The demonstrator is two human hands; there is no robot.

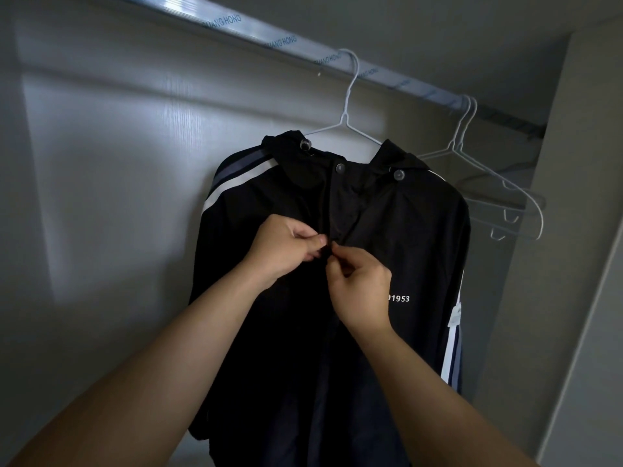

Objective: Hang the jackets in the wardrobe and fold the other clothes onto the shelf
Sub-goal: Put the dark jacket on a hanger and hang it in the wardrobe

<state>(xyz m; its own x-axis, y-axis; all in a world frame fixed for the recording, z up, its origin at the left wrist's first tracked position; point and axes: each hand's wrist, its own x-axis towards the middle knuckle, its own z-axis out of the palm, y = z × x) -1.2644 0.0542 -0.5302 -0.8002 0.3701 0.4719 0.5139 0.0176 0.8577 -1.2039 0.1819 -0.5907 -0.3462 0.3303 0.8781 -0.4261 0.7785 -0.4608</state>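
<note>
Now | left hand [283, 246] pinching jacket [414, 230] front | right hand [365, 288] pinching it

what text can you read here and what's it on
"1953": white print on the black jacket, chest; the right hand hides its start.
"ANG HONG": blue print repeated along the rail; first letters blurred.
white tag at the sleeve: too small to read.

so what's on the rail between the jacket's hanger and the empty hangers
Nothing: in the head view that stretch of rail is bare.
</note>
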